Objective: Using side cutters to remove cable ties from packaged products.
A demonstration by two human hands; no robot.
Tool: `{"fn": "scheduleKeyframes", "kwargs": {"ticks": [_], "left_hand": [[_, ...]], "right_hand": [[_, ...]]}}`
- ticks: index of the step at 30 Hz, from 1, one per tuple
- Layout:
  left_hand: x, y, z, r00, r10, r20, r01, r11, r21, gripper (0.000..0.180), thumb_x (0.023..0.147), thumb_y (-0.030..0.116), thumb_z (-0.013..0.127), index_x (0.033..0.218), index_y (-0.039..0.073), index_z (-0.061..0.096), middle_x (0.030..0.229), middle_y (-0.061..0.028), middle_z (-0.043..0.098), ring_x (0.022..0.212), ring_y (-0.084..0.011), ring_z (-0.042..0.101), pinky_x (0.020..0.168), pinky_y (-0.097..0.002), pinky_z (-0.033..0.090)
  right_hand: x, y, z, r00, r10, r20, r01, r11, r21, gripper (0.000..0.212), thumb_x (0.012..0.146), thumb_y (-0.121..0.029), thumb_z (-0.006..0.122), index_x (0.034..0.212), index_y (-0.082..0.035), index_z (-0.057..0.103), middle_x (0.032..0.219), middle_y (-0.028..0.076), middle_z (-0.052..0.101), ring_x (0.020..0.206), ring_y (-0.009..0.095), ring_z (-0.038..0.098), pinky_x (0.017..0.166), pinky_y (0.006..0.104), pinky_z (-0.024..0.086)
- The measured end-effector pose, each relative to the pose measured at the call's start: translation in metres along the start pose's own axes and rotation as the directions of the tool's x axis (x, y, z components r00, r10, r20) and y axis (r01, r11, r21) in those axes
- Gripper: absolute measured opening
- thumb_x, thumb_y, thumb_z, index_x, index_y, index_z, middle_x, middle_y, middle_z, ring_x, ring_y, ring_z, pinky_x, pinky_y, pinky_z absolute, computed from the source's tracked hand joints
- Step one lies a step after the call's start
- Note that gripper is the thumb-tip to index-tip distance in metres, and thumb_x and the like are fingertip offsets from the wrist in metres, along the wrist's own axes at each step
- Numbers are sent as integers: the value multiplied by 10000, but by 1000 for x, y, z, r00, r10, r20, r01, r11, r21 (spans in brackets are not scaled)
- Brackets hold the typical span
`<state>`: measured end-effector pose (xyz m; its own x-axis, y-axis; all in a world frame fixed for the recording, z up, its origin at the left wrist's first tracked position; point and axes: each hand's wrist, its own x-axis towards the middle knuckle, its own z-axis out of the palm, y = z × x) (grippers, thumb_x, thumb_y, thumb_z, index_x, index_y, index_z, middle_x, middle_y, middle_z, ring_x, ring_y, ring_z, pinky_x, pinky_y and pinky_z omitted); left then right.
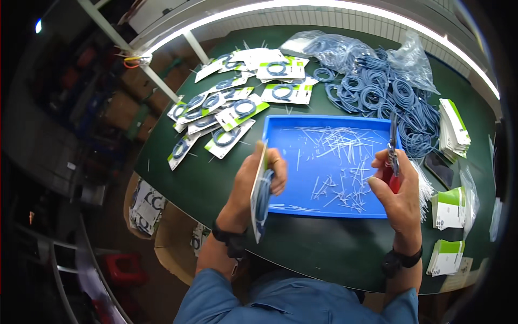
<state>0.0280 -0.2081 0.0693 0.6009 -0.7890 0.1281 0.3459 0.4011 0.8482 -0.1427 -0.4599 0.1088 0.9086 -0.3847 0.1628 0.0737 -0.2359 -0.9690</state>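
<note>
My left hand [245,181] is closed round a packaging card [253,208], held upright and nearly edge-on near the left rim of a blue tray [286,207]. On the card is a coiled blue-grey cable [263,200]. Over the tray's right side, my right hand [403,197] grips small cutting pliers [393,154] with red handles, jaws pointing away from me. The pliers are apart from the card. Thin white cable-tie pieces [345,141] lie scattered in the tray.
Carded cables [243,108] lie in a loose pile at the far left. Loose cable coils [377,86] and clear plastic bags [413,62] sit far right. Stacks of cards [450,208] and a bundle of white ties [424,186] lie right. Cardboard boxes [172,256] stand below left.
</note>
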Motion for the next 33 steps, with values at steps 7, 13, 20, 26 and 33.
{"fn": "scheduleKeyframes", "kwargs": {"ticks": [7, 13, 20, 26, 33], "left_hand": [[-166, 49, -96, 732, 278, -622, 346, 634, 692, 697, 1152, 541, 245, 745, 69, 556, 600, -20, 513, 555, -123, 477, 562, -278, 403], [-235, 74, -143, 514, 530, -675, 482, 473, 738, 632, 1146, 500, 342, 865, 38, 668, 739, -20, 640, 646, -99, 546, 639, -259, 459], [-100, 60, -136, 721, 574, -389, 304, 243, 921, 253, 1056, 226, 608, 981, -3, 685, 871, -42, 674, 796, -129, 634, 717, -272, 498], [61, 33, -151, 866, 490, -104, 187, -123, 975, 323, 921, 218, 788, 1118, -13, 678, 1057, -163, 683, 939, -294, 674, 851, -398, 551], [150, -5, -205, 941, 337, -21, 261, -686, 679, 538, 846, 309, 837, 1261, 34, 632, 1094, -168, 675, 1093, -361, 617, 908, -469, 524]], "right_hand": [[6, 3, 4, 999, -16, 37, 13, 996, 91, 395, 877, -24, 742, 1241, 12, 593, 1010, 49, 628, 884, 88, 581, 789, 234, 503], [10, 12, 13, 996, 22, 87, -28, 998, 60, 418, 896, -112, 749, 1269, -8, 591, 1045, 36, 616, 930, 94, 591, 832, 235, 493], [7, 12, 8, 995, 24, 94, -34, 994, 103, 444, 893, -134, 773, 1285, 4, 616, 979, 20, 621, 884, 79, 586, 789, 222, 481], [5, 6, -1, 994, 36, 101, -54, 982, 184, 528, 882, -73, 782, 1361, 60, 602, 910, 17, 620, 805, 72, 582, 728, 215, 487], [6, 6, -3, 997, 33, 71, -43, 990, 138, 634, 887, -186, 811, 1417, 77, 582, 844, -5, 601, 761, 58, 554, 686, 208, 454]]}}
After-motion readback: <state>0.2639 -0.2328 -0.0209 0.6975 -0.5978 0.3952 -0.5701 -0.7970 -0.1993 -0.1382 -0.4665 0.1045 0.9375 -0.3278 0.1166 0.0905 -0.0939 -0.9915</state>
